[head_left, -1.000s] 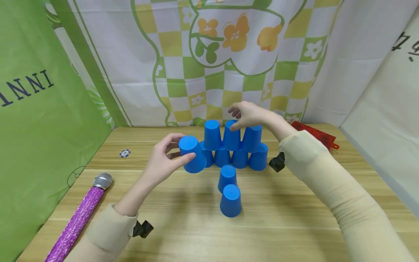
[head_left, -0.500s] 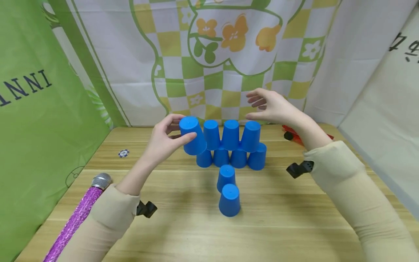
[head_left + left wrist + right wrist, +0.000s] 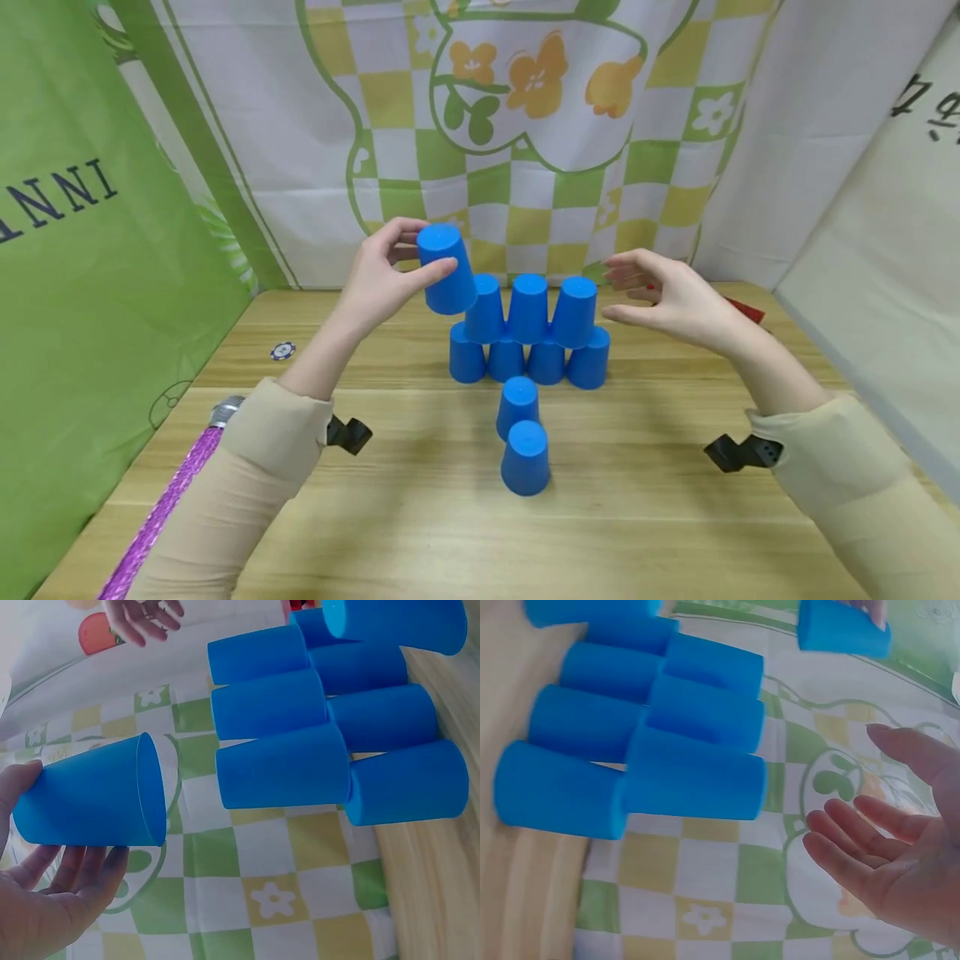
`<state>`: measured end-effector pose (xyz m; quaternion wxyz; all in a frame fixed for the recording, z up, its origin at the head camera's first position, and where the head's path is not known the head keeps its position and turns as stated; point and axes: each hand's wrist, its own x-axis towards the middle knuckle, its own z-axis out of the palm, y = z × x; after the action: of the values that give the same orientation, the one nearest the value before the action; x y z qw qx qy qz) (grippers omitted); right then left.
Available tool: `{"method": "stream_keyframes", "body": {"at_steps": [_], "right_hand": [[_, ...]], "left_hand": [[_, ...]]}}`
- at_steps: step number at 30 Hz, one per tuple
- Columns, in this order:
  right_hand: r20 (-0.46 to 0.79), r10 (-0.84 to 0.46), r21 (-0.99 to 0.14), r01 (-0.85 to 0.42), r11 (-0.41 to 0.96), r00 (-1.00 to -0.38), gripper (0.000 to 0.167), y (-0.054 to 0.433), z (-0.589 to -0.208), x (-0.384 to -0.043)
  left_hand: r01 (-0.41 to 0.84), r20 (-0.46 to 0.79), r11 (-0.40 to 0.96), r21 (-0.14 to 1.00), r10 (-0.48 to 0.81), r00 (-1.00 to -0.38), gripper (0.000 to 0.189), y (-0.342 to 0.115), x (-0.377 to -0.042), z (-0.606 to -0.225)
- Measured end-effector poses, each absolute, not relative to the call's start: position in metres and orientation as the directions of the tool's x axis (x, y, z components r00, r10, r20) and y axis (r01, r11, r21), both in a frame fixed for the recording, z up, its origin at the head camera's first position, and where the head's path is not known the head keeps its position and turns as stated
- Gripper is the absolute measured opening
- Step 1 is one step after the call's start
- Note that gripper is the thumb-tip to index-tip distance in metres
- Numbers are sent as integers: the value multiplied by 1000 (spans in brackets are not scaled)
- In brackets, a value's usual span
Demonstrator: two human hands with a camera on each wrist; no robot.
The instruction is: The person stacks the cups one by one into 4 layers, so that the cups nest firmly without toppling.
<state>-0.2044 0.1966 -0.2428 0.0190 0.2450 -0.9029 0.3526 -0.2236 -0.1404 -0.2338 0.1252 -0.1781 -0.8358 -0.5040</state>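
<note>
My left hand point(image 3: 384, 279) grips an upside-down blue cup point(image 3: 448, 271) between thumb and fingers, slightly tilted, up and to the left of the stack. In the left wrist view that held cup point(image 3: 90, 796) hangs apart from the others. The stack has a lower row of several blue cups point(image 3: 588, 358) and three cups point(image 3: 529, 308) standing across their gaps. Right of the stack, my right hand point(image 3: 678, 300) is in the air with fingers loosely extended, holding nothing. Two more upside-down cups, a rear one point(image 3: 517, 407) and a front one point(image 3: 526, 458), stand before the stack.
A microphone with a glittery purple handle point(image 3: 176, 492) lies at the left. A poker chip point(image 3: 282, 351) is on the wooden table point(image 3: 615, 533) at the back left. A red object point(image 3: 746, 310), partly hidden by the right hand, lies at the back right. A patterned curtain point(image 3: 405, 108) hangs behind.
My left hand has raised the held cup well above its earlier height. My right hand has moved off the upper row, going right, first up and then down.
</note>
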Motion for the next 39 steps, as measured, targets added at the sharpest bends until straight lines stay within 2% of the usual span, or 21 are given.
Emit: {"method": "stream_keyframes", "body": {"at_steps": [8,15,22,30,39], "right_hand": [[185,-493,-597,-496,631,-850,52,197,-284,-188],[152,-557,-620,-517,590,-817,49,193,-313,-177],[97,-612,-643,-519,563,-785,51,182,-331,-170],[100,-689,-644,-574,506,-718,52,162,-345,-160],[110,-705,-682,-569,459,-701,52,142,-354,-156]], "left_hand": [[392,345,472,790,187,-920,52,-130,-240,-227],[401,344,458,794,205,-916,52,-117,-250,-225],[400,333,467,789,222,-917,54,-105,-258,-226],[408,331,428,806,245,-911,51,-90,-266,-233],[399,321,440,804,243,-915,51,-80,-274,-242]]}}
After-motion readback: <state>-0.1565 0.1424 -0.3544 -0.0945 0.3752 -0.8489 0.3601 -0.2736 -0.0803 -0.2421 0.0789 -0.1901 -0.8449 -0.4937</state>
